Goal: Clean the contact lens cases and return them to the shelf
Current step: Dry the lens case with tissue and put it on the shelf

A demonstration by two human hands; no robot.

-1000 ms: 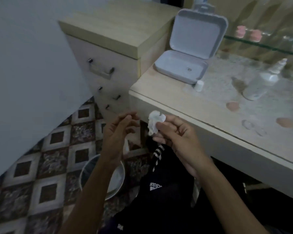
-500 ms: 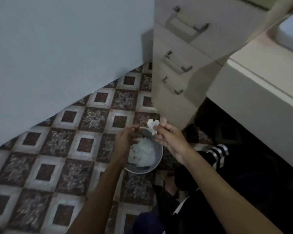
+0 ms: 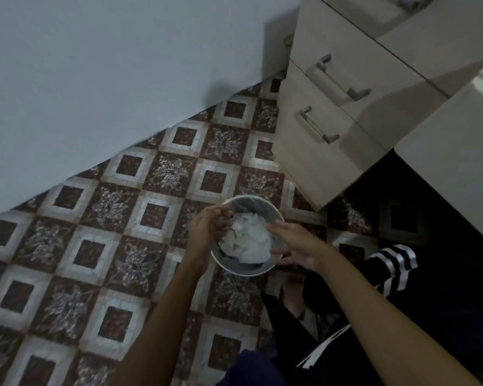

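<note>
Both hands over the bin [image 3: 273, 215] on the floor. My left hand [image 3: 207, 227] has fingers curled at the near rim; cannot tell if it pinches anything. Right hand [image 3: 296, 246] spread, holding nothing. Tissue wads [image 3: 251, 240] lie between them. Lens cases out of view. I judge: confirm the tissue lies inside before lifting away.

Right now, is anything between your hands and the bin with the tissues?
Nothing visible is in the way. Both hands are already over the round bin on the tiled floor. The left hand sits at its left rim, the right hand at its right rim, with the crumpled tissues lying inside between them.
</note>
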